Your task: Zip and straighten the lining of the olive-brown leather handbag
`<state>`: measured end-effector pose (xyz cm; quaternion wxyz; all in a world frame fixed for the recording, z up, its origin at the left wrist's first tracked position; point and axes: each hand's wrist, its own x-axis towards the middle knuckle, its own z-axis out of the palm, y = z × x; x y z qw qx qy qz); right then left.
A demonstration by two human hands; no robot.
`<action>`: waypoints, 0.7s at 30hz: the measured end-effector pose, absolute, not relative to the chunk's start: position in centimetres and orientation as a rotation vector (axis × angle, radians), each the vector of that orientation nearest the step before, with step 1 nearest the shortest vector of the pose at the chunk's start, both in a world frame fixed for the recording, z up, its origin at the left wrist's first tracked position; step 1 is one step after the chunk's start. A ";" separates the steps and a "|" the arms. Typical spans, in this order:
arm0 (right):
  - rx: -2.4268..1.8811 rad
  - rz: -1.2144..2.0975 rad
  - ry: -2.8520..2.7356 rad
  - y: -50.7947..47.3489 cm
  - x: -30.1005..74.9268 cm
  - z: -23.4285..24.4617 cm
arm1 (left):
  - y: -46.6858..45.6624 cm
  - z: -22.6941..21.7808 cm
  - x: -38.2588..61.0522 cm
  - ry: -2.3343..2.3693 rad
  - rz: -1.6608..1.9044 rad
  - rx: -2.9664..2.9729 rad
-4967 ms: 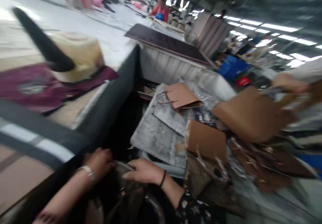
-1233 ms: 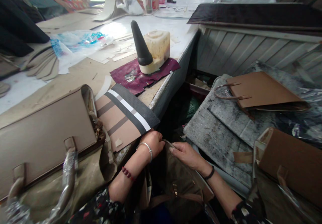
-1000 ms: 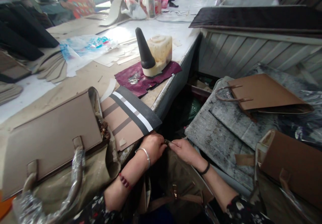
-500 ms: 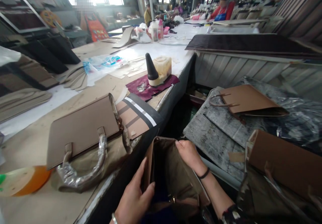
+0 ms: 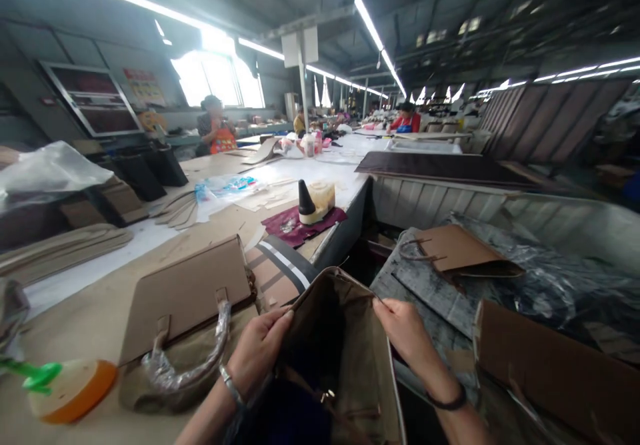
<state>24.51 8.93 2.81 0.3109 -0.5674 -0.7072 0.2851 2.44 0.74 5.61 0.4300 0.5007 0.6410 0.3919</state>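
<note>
A brown handbag (image 5: 363, 338) with an olive lining is held in front of me, its mouth spread wide. My left hand (image 5: 260, 342) pinches the left rim between thumb and fingers. On the opposite rim, my right hand (image 5: 407, 328) grips the edge the same way. A small shiny metal piece shows low inside the bag. Left of my hands, a taupe handbag (image 5: 187, 298) with plastic-wrapped handles lies on the table. Dark shadow hides the bottom of the held bag.
A container with a black cone (image 5: 306, 198) stands on maroon cloth (image 5: 285, 226). An orange-based bottle with green top (image 5: 75, 392) is at the table's left. Two brown bags (image 5: 465, 248) (image 5: 550, 365) rest in a bin at right. Co-workers are farther back.
My view has tilted upward. The left hand has moved from the bag's side to its upper rim, and the bag's mouth is wider. The right hand still grips its rim.
</note>
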 end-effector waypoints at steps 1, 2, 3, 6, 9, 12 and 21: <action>-1.449 0.810 -1.796 8.9 24.4 3.5 | 1.3 6.6 2.3 1.584 0.981 1.244; -1.402 0.861 -1.732 8.8 24.3 4.1 | 1.8 7.6 2.3 1.573 0.985 1.235; -1.365 0.904 -1.680 8.6 24.2 4.8 | 2.2 8.6 2.2 1.563 0.991 1.224; -1.332 1.031 -1.616 7.3 24.2 6.2 | 2.6 11.5 1.8 1.535 0.989 1.197; -1.305 1.226 -1.589 5.3 24.3 6.7 | 2.4 14.3 1.1 1.534 0.891 1.209; -1.242 1.354 -1.557 3.5 23.9 6.7 | 3.1 15.9 0.5 1.542 0.766 1.302; -1.734 1.344 -1.784 -3.6 26.7 1.3 | 4.6 8.4 2.7 1.451 0.360 1.306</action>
